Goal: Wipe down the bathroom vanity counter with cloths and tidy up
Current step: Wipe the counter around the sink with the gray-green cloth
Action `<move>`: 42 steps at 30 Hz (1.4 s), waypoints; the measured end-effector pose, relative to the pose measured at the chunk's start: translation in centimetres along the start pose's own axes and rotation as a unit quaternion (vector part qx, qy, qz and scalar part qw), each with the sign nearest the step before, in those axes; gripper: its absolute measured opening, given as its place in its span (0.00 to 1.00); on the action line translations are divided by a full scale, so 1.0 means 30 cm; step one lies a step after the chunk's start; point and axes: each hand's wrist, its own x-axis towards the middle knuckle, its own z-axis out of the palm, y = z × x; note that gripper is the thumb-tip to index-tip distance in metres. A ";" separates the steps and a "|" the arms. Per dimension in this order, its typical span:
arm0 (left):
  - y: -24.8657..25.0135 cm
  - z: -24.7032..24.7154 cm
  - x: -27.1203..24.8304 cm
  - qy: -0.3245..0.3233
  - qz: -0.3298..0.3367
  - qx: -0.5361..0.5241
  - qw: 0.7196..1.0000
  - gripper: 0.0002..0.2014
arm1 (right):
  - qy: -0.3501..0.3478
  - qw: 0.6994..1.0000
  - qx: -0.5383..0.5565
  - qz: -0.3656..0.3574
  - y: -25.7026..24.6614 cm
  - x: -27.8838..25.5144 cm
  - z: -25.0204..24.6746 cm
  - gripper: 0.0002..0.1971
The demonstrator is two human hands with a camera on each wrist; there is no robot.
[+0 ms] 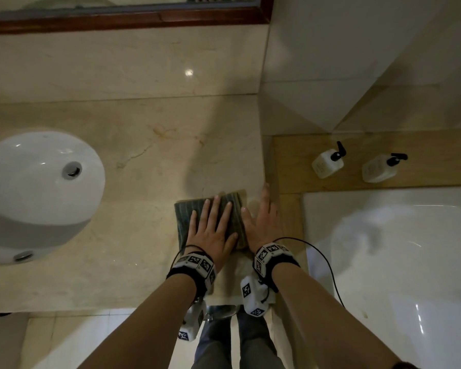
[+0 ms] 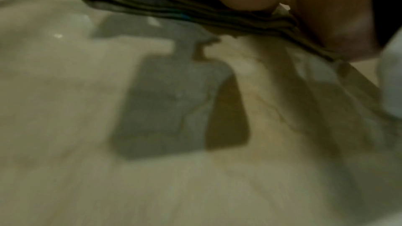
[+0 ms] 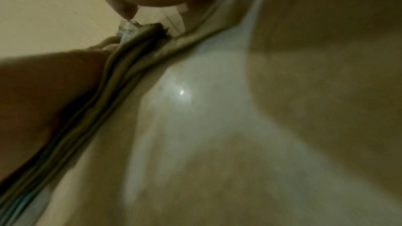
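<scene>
Marble counter (image 1: 133,145), beige and glossy, carries the work. Nearest the person, at the counter's front right corner, a folded grey-green striped cloth (image 1: 225,203) lies flat. Left hand (image 1: 210,230) presses on it, fingers straight and spread, nothing curled round it. Right hand (image 1: 261,219) lies just beside, fingers straight, thumb at the cloth's right edge, palm seemingly on a paler second cloth or on bare stone; the wrist views are too blurred to settle which. They do show stacked cloth layers under the palms.

Judged progress: wiping is under way at this corner. Surface shows sheen but no clear wet trail, so how much is done cannot be told. Likely left: the stretch toward the basin, the back edge, then putting cloths away.

Farther out: white oval basin (image 1: 37,182) at left, chrome drain visible. Right of the counter edge, a wooden ledge (image 1: 423,145) holds two white pump bottles (image 1: 328,162), (image 1: 381,169); below it, a white bathtub (image 1: 383,249). Farthest, a wood-framed mirror (image 1: 128,21). Nothing stands on the counter's open run.
</scene>
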 end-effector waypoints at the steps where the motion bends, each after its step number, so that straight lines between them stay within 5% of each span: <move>1: -0.001 -0.010 0.017 0.001 0.000 -0.001 1.000 0.35 | -0.005 1.000 -0.007 0.000 0.001 0.002 -0.001 0.40; 16: -0.037 -0.131 0.270 0.023 0.010 -0.001 1.000 0.34 | 0.012 1.000 -0.019 -0.010 0.018 0.010 0.035 0.40; 34: -0.025 -0.071 0.101 0.008 0.013 0.014 1.000 0.34 | 0.020 0.997 0.079 0.000 0.024 0.006 0.016 0.30; 38: -0.019 -0.038 0.041 -0.011 0.005 0.023 1.000 0.34 | -0.006 0.989 0.097 0.110 0.012 0.041 0.017 0.30; 42: -0.016 -0.035 0.036 -0.026 -0.002 0.013 1.000 0.35 | -0.028 0.936 0.204 0.284 -0.005 0.111 -0.003 0.35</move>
